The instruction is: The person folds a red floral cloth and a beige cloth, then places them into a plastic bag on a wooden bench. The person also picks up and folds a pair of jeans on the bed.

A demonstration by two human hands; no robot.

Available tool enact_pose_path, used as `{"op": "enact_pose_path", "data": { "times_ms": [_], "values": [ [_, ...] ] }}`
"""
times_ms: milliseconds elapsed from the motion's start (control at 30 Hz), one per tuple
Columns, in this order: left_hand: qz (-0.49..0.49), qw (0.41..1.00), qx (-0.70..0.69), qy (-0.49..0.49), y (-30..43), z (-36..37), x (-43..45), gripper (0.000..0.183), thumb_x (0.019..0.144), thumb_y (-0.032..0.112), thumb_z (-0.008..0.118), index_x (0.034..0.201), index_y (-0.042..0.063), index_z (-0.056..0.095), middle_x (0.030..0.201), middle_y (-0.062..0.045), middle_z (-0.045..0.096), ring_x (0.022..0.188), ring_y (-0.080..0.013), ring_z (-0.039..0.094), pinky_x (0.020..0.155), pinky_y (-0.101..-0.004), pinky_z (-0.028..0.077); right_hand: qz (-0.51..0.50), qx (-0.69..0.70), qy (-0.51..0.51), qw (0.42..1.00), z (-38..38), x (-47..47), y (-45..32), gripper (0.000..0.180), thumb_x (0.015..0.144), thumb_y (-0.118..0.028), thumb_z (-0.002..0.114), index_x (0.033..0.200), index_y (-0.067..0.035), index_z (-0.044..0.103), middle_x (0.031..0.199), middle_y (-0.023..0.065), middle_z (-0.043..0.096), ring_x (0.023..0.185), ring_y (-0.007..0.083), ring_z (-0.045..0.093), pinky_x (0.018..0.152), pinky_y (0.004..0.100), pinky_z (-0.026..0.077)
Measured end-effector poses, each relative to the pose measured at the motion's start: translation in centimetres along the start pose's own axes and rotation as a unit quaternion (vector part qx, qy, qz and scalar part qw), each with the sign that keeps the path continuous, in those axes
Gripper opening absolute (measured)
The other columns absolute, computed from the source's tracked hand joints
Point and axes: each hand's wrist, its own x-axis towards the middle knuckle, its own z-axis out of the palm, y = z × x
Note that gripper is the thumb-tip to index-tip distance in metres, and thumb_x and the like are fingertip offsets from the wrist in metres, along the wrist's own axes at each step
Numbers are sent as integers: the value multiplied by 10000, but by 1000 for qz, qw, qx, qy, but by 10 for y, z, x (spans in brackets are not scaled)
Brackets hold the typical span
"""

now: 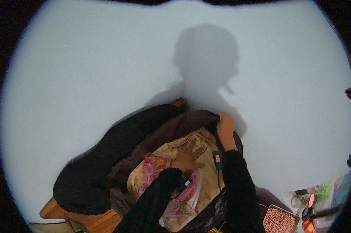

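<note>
My left hand (188, 158) lies flat with fingers spread on a tan, gathered cloth (209, 177). My right hand (226, 128) pinches the upper edge of a dark maroon cloth (163, 134), which curves around the tan one. Under my left forearm is a red and pink floral piece (187, 204), partly in clear plastic. A small black device (218, 159) with an orange-lit face and a cord rests beside my right sleeve. Another small black device (186, 183) with a white patch sits at my left wrist.
A long black padded piece (85, 180) leans along the pale wall (76, 72), over slatted wooden furniture (102, 221). At lower right stand a tray (297, 217) of pinkish beans or peanuts (280, 221), a glass jar (299, 201) and a green plant (323, 189).
</note>
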Motion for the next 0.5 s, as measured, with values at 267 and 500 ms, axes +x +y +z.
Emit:
{"op": "enact_pose_path", "data": {
  "times_ms": [267,500],
  "values": [
    [-26,977,-200,-68,-29,7,34,703,786,340,670,1420,191,408,1397,-239,415,1257,-423,429,1017,-534,366,-126,207,-70,968,-26,-94,-70,425,847,-70,584,1268,-70,525,1212,189,539,1106,372,509,947,455,406],
    [-291,823,-477,-100,-84,-13,88,692,785,87,589,1432,76,344,1089,-292,619,958,-398,639,790,-436,533,3,-41,-273,961,25,-134,-76,680,873,-406,594,1469,-217,327,1508,209,241,1383,408,241,1075,606,220]
  ]
}}
